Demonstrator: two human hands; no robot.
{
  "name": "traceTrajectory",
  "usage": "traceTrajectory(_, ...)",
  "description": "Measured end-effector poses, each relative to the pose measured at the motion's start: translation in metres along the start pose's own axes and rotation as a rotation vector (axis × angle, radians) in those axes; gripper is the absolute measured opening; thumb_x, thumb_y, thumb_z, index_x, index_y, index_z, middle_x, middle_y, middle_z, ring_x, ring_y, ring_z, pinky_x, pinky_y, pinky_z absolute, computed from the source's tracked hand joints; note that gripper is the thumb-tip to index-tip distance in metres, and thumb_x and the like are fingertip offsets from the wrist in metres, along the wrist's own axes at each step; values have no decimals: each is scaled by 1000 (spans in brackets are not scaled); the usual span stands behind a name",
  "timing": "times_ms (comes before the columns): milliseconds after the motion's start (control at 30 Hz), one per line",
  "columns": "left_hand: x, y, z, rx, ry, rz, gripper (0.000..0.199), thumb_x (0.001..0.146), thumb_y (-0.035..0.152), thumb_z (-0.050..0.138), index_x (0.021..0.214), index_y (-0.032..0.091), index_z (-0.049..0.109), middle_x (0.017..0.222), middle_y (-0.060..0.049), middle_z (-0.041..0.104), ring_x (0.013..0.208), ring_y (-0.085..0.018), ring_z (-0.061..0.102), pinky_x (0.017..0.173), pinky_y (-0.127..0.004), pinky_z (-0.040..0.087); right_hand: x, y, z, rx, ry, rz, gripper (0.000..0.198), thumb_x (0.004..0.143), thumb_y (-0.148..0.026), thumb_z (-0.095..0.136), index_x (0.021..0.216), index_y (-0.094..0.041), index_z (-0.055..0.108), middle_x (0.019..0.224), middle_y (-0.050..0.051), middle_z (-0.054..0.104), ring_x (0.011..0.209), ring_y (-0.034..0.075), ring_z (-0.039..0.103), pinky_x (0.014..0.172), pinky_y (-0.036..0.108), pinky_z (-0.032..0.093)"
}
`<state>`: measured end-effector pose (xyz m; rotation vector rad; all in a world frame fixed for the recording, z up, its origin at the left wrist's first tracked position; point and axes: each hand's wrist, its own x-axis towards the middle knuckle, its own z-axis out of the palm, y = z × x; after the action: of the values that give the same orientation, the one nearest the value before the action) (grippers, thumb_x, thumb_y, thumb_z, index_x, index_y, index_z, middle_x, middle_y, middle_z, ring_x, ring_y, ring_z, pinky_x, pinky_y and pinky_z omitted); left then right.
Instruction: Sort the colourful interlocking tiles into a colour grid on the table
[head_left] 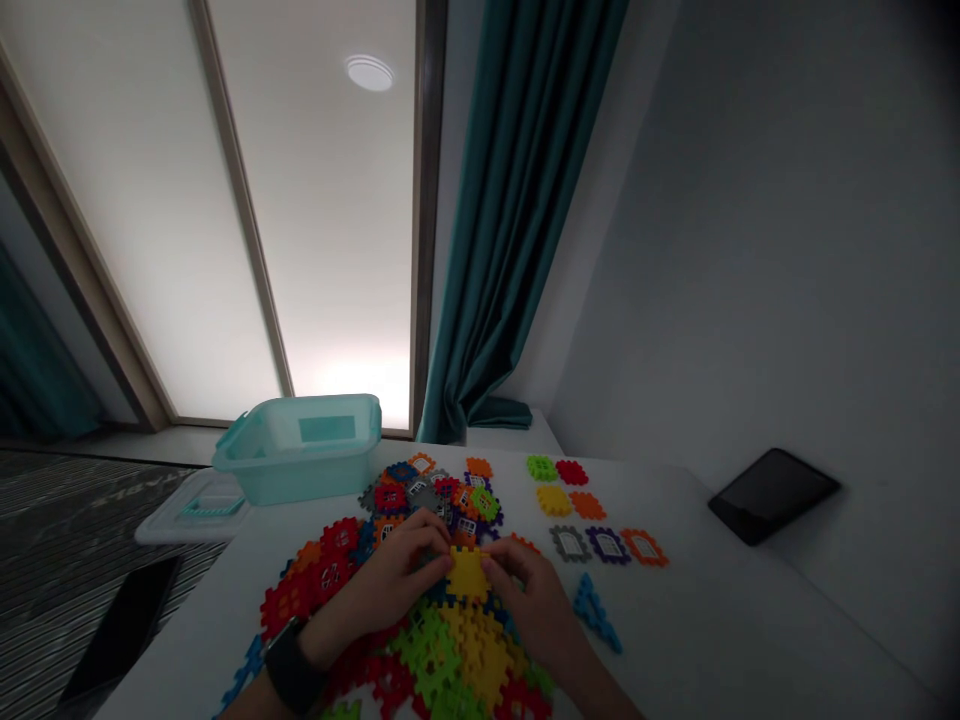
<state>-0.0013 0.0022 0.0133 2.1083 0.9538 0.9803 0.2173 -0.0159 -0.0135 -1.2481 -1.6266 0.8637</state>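
Between the fingertips of both hands, above the heaped pieces near the front of the white table, is a yellow square interlocking tile with toothed edges. The left hand pinches its left edge and the right hand pinches its right edge, thumbs toward the wearer. It looks like thin moulded plastic: probably light, stiff and a little slick on the flat face, and hard to break. The notched sides seem the best grip, since the teeth should keep fingers from sliding.

Just below lie lime-green tiles and other yellow tiles; red tiles spread beyond the left forearm, which wears a dark wristwatch. To the right sits a blue triangular piece. Farther back stands a translucent teal bin, its near side facing the heap.
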Motion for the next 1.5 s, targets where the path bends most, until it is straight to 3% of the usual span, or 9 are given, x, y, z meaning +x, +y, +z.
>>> traceTrajectory(167,-1,1,1,-31,-1,-23,25,101,30,49,78,21,55,101,-5,62,94,-19,64,83,-31,54,2,5,1,188,-53,69,40,91,-57,61,97,-21,78,89,6,77,80,24,71,73,33,56)
traceTrajectory(300,-1,2,1,2,-3,-20,25,102,30,47,80,21,54,97,-5,63,90,-19,62,77,-30,53,2,4,-1,163,-62,65,41,91,-58,61,95,-20,77,90,6,77,84,25,71,76,35,57)
traceTrajectory(567,-2,7,3,67,-52,-101,19,99,35,52,90,21,61,80,1,62,70,-16,55,61,-25,41,-3,-3,-3,-141,65,-278,27,102,-40,50,93,-25,71,93,6,73,90,23,70,82,33,56)
traceTrajectory(733,-3,7,0,27,-73,-107,20,93,41,59,97,22,62,87,0,66,76,-18,58,67,-26,44,-7,3,0,-197,110,-439,24,106,-34,46,100,-27,68,104,7,72,100,22,70,88,34,58)
traceTrajectory(967,-4,5,-4,-72,-100,-116,25,93,45,59,105,23,62,91,-1,65,83,-20,61,73,-29,47,-11,7,-4,-254,27,-502,22,107,-24,42,107,-29,64,111,7,68,104,21,69,94,33,57)
traceTrajectory(1100,-5,6,-4,-81,-128,-135,27,94,39,58,117,24,60,95,-1,67,83,-19,62,74,-30,50,-10,8,-9,-361,24,-587,23,106,-20,43,113,-28,63,109,7,69,101,22,69,91,36,58)
traceTrajectory(1233,-6,5,-1,-84,-101,-83,32,94,30,60,125,25,57,109,-3,69,97,-22,65,87,-33,52,-6,7,-14,-451,49,-701,26,104,-16,44,113,-28,65,110,8,70,103,23,69,88,38,58)
traceTrajectory(1400,-6,-4,3,46,11,-29,42,90,21,64,130,25,55,116,-6,69,100,-24,66,88,-36,54,-7,8,-14,-440,32,-629,26,103,-16,44,113,-29,64,126,9,65,116,23,66,96,37,57)
traceTrajectory(1500,-5,-8,4,156,62,59,36,90,23,66,124,25,57,120,-8,68,109,-26,65,94,-39,53,-7,10,-10,-415,22,-541,24,104,-19,43,111,-29,64,132,9,61,121,23,63,100,38,57)
